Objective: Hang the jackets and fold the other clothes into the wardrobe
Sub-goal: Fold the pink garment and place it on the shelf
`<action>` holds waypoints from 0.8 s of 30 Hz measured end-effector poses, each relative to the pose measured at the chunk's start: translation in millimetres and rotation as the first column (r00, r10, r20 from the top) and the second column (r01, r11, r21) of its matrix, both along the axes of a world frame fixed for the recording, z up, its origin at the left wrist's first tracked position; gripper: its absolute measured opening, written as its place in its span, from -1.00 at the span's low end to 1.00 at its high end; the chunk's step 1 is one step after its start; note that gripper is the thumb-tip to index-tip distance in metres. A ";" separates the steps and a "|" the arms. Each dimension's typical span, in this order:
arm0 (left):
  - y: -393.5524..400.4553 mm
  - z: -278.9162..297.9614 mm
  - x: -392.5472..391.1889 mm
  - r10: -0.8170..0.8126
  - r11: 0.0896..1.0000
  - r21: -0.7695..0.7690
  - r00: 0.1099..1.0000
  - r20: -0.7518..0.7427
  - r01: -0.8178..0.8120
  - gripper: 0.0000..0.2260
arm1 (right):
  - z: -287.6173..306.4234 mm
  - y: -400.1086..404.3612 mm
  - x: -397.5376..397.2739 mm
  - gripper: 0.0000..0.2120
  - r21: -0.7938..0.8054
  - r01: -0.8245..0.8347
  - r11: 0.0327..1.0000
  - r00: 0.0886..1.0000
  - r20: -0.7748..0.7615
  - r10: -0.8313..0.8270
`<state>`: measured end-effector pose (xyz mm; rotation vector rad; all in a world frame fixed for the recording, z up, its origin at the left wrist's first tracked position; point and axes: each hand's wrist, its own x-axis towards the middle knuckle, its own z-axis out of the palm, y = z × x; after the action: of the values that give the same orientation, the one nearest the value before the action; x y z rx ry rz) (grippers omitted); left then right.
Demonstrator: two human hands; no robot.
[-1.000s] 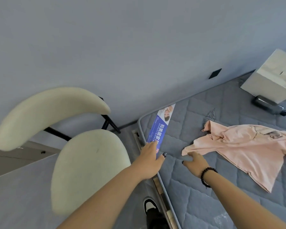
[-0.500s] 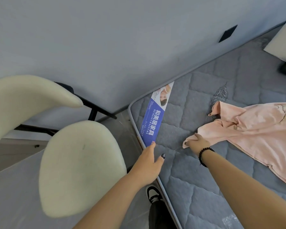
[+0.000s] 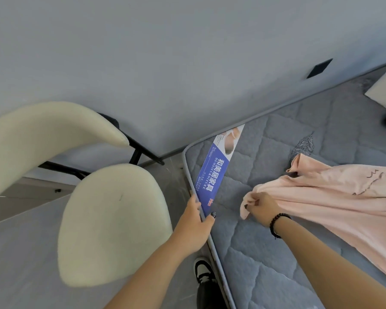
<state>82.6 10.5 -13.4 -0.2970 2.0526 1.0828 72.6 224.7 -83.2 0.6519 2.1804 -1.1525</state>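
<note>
**One bunched corner, one loose garment**

Our right hand [image 3: 262, 209] has its grip closed around a bunched corner of the pale pink cotton top [image 3: 334, 197], which lies spread on the grey quilted mattress [image 3: 265, 253]. Our left hand [image 3: 195, 221] rests on the mattress edge, fingers curved over the piping, thumb on top beside the blue printed label strip [image 3: 212, 175]. Lifting from this single corner, we judge the cloth will hang twisted and be hard to fold flat; a second grip would help. Dragged sideways, it may slide off towards the floor by our black-and-white shoe [image 3: 202, 269]. The cream upholstered chair [image 3: 112, 219] stands just beside the bed, where a swinging hem could snag.
</note>
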 end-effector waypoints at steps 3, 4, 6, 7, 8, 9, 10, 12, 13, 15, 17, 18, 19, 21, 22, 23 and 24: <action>-8.9 13.6 -3.0 0.099 0.995 0.029 0.995 -0.021 -0.098 -0.22 | 43.3 -10.3 -5.9 -0.83 -0.047 -0.175 0.983 0.981 -0.090 0.171; -13.2 18.5 -3.1 0.122 0.992 0.035 0.992 -0.032 -0.121 -0.20 | 60.5 -15.6 -9.7 -0.84 -0.084 -0.198 0.977 0.976 -0.109 0.188; -22.6 30.7 -2.3 0.167 0.985 0.053 0.985 -0.045 -0.165 -0.21 | 100.2 -30.9 -18.3 -0.90 -0.159 -0.250 0.955 0.959 -0.176 0.221; -27.3 38.3 -1.2 0.187 0.980 0.070 0.981 -0.047 -0.184 -0.22 | 121.3 -39.0 -22.3 -0.93 -0.193 -0.275 0.942 0.950 -0.202 0.236; -32.7 49.0 0.2 0.203 0.976 0.094 0.978 -0.051 -0.198 -0.24 | 143.6 -48.0 -25.5 -0.93 -0.227 -0.292 0.929 0.945 -0.217 0.244; -38.0 61.0 1.1 0.209 0.972 0.127 0.976 -0.061 -0.200 -0.25 | 165.3 -57.2 -28.1 -0.91 -0.253 -0.307 0.917 0.940 -0.230 0.251; -43.4 73.6 1.5 0.203 0.969 0.158 0.976 -0.082 -0.188 -0.26 | 186.4 -66.4 -30.0 -0.87 -0.269 -0.329 0.905 0.933 -0.241 0.267; -55.9 102.5 2.2 0.176 0.969 0.204 0.971 -0.162 -0.141 -0.29 | 225.0 -85.9 -31.3 -0.80 -0.327 -0.368 0.870 0.921 -0.254 0.294; -62.9 118.1 2.7 0.159 0.970 0.217 0.964 -0.213 -0.112 -0.32 | 243.6 -96.1 -31.4 -0.80 -0.358 -0.389 0.849 0.913 -0.274 0.303; -76.8 146.3 7.2 0.144 0.969 0.236 0.947 -0.288 -0.076 -0.47 | 278.3 -115.8 -29.3 -0.81 -0.414 -0.449 0.791 0.886 -0.321 0.335; -91.2 169.1 16.4 0.158 0.963 0.258 0.934 -0.320 -0.075 -0.66 | 312.6 -134.7 -24.3 -0.78 -0.461 -0.518 0.720 0.852 -0.351 0.389; -97.6 178.6 23.7 0.174 0.958 0.273 0.930 -0.324 -0.084 -0.74 | 329.5 -143.9 -20.3 -0.77 -0.483 -0.546 0.685 0.837 -0.361 0.412; -104.2 186.3 31.8 0.188 0.953 0.287 0.926 -0.328 -0.092 -0.79 | 346.2 -153.3 -15.6 -0.79 -0.507 -0.569 0.647 0.822 -0.372 0.432; -117.5 204.2 53.6 0.235 0.942 0.311 0.913 -0.334 -0.129 -0.87 | 378.8 -171.9 -1.5 -0.83 -0.570 -0.599 0.563 0.800 -0.390 0.456; -123.4 214.1 64.7 0.260 0.932 0.330 0.906 -0.333 -0.146 -0.87 | 394.7 -181.6 6.3 -0.84 -0.605 -0.605 0.518 0.793 -0.396 0.463; -131.3 221.1 76.7 0.273 0.927 0.341 0.900 -0.340 -0.152 -0.82 | 411.4 -191.9 16.0 -0.84 -0.637 -0.607 0.474 0.787 -0.403 0.467; -139.3 229.3 89.1 0.289 0.924 0.346 0.887 -0.360 -0.161 -0.78 | 427.3 -201.9 25.8 -0.83 -0.664 -0.608 0.436 0.784 -0.412 0.465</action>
<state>171.7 -128.8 215.9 -0.1650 2.1961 1.7103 98.4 22.8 344.1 -0.5370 1.5250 -1.6061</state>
